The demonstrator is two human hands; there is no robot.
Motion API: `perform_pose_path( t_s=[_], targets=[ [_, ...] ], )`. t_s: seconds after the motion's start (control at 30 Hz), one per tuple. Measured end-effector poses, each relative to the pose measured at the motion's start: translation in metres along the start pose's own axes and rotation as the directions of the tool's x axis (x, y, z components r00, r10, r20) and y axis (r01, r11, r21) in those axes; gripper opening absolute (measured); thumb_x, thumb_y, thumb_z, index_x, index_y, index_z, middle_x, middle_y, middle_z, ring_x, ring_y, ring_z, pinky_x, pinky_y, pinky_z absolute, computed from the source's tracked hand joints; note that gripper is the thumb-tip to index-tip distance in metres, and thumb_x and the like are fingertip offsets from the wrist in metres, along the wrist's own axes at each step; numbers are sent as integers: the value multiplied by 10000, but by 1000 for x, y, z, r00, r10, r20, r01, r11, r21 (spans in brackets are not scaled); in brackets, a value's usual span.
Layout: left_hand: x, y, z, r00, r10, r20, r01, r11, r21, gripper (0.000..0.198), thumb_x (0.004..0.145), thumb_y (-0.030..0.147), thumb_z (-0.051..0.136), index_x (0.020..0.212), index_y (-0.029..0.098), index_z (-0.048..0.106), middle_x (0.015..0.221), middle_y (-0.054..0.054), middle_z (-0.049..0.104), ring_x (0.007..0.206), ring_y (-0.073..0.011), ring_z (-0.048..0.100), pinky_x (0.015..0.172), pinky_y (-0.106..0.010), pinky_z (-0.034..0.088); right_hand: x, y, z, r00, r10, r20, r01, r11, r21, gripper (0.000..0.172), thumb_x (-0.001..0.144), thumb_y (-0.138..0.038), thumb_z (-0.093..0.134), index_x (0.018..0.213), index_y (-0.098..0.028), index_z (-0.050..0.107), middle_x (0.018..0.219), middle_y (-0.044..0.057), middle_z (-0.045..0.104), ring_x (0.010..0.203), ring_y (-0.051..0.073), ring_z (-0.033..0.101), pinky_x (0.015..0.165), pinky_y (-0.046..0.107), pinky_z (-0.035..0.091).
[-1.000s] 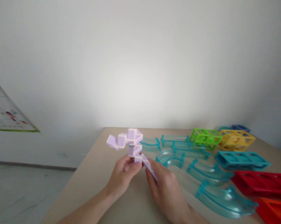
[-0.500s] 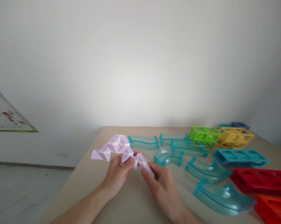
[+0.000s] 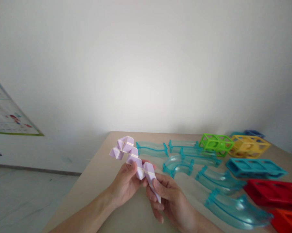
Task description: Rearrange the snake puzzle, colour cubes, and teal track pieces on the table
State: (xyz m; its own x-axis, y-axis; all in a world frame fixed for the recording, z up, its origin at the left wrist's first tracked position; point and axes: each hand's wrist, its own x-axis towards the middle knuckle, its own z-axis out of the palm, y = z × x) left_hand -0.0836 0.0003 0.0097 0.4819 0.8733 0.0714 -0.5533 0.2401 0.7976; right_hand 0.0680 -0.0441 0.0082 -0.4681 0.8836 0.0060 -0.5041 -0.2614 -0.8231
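Between my two hands is a lilac snake puzzle (image 3: 132,156), a chain of wedge-shaped segments with pale seams, held above the table (image 3: 107,174). My left hand (image 3: 126,181) grips it near the middle, thumb on top. The fingers of my right hand (image 3: 168,194) close around the straight near end, with the thumb pressed on its side. From my left hand the chain's far part zigzags up and left, ending in a bent cluster. Parts of the puzzle under my fingers are hidden.
Several clear teal track pieces (image 3: 235,207), straight and curved, lie to the right. Beyond them stand a green frame block (image 3: 216,144) and a yellow one (image 3: 249,146). Teal (image 3: 256,168), red (image 3: 274,193) and orange blocks (image 3: 285,220) line the right side. A wall (image 3: 146,81) rises behind.
The puzzle has turned in my hands: its far part looks more compact and its near end points more steeply down. My right hand has shifted slightly lower, with its fingers now showing underneath.
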Motion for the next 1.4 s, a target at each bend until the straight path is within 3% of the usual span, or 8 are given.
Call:
perform_pose_path(
  t_s=[0.4, 0.53, 0.67, 0.77, 0.93, 1.23, 1.3, 1.4],
  targets=[
    [-9, -1, 0, 994, -98, 52, 101, 993, -56, 414, 738, 547, 686, 948, 191, 703, 957, -87, 712, 535, -129, 588, 662, -330, 494, -3, 7, -2, 967, 61, 248, -115, 971, 209, 331, 824, -453, 658, 889, -131, 610, 656, -27, 462, 469, 47, 381, 497, 219, 476],
    [-9, -3, -3, 994, -103, 17, 104, 992, -65, 416, 743, 573, 663, 945, 210, 679, 987, -85, 690, 805, -241, 675, 800, -431, 518, -2, 13, 2, 978, 46, 205, -74, 989, 129, 381, 831, -500, 635, 884, -124, 604, 687, 9, 532, 505, 65, 468, 510, 230, 501],
    [-7, -2, -3, 994, -102, 43, 107, 983, -149, 381, 734, 533, 698, 918, 202, 669, 964, -65, 683, 956, -246, 655, 959, -459, 468, 3, 27, 5, 994, -54, 96, 48, 997, 59, 417, 839, -555, 589, 869, -140, 580, 763, 11, 527, 492, 59, 486, 427, 203, 491],
    [-6, -1, -2, 996, -62, 65, 74, 973, -218, 333, 755, 460, 713, 942, 190, 659, 962, -47, 683, 960, -222, 650, 841, -371, 535, 6, 33, 7, 991, -125, 58, 121, 990, 69, 429, 843, -571, 571, 843, -143, 579, 707, -16, 486, 446, 44, 429, 383, 192, 474],
    [-6, -2, 1, 993, -50, 111, 82, 949, -305, 256, 784, 349, 717, 983, 201, 655, 1153, -40, 664, 958, -208, 670, 599, -209, 528, 4, 26, 8, 996, -75, 50, 60, 966, 252, 453, 871, -581, 519, 888, -139, 620, 652, -25, 508, 387, 20, 342, 393, 202, 479],
    [-6, -10, 6, 996, -67, 61, 84, 936, -343, 244, 790, 305, 719, 998, 208, 636, 1213, -43, 628, 1260, -258, 498, 1030, -395, 444, 2, 12, 16, 990, 41, 132, -100, 870, 482, 405, 826, -538, 628, 911, -141, 632, 600, -67, 524, 327, -19, 265, 481, 190, 489],
    [-6, -11, 6, 997, -59, 44, 70, 940, -332, 242, 787, 294, 722, 995, 215, 626, 1153, -42, 645, 1196, -242, 552, 957, -361, 500, 3, 13, 15, 995, 46, 86, -79, 899, 432, 434, 830, -557, 609, 914, -131, 625, 598, -58, 553, 304, -22, 282, 491, 201, 496],
    [-2, -11, 7, 1000, -24, 15, 27, 969, -246, 245, 787, 324, 714, 985, 224, 610, 1098, -54, 653, 773, -169, 679, 554, -248, 561, 9, 18, 7, 996, -21, -83, 39, 976, 216, 547, 857, -651, 474, 883, -120, 602, 585, -4, 601, 290, 42, 428, 426, 222, 467]
  ],
)
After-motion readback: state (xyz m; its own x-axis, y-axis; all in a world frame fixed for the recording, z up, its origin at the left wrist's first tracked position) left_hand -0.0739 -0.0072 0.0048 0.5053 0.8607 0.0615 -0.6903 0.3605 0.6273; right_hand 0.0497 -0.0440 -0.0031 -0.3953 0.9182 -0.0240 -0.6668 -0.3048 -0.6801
